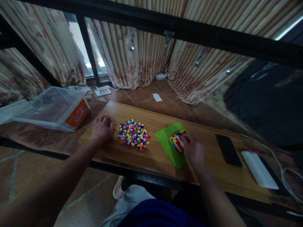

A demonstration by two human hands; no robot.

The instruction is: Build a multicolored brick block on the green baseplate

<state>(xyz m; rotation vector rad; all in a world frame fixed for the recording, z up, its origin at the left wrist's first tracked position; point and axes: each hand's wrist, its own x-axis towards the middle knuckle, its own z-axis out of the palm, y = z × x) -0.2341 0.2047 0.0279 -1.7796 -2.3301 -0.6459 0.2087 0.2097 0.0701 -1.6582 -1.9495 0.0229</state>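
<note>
A pile of small many-coloured bricks (133, 134) lies on the wooden table (151, 156). To its right is a green baseplate (168, 138) carrying a patch of joined coloured bricks (177, 141). My right hand (194, 149) rests on the plate's right edge, fingers curled and touching the joined bricks. My left hand (101, 128) lies knuckles-up on the table just left of the pile, fingers curled under; nothing shows in it.
A clear plastic box with an orange label (53, 108) lies tipped at the table's left end. A black phone (228, 149) and a white device (258, 169) with cables sit to the right. Curtains, black bed-frame bars and tiled floor lie beyond.
</note>
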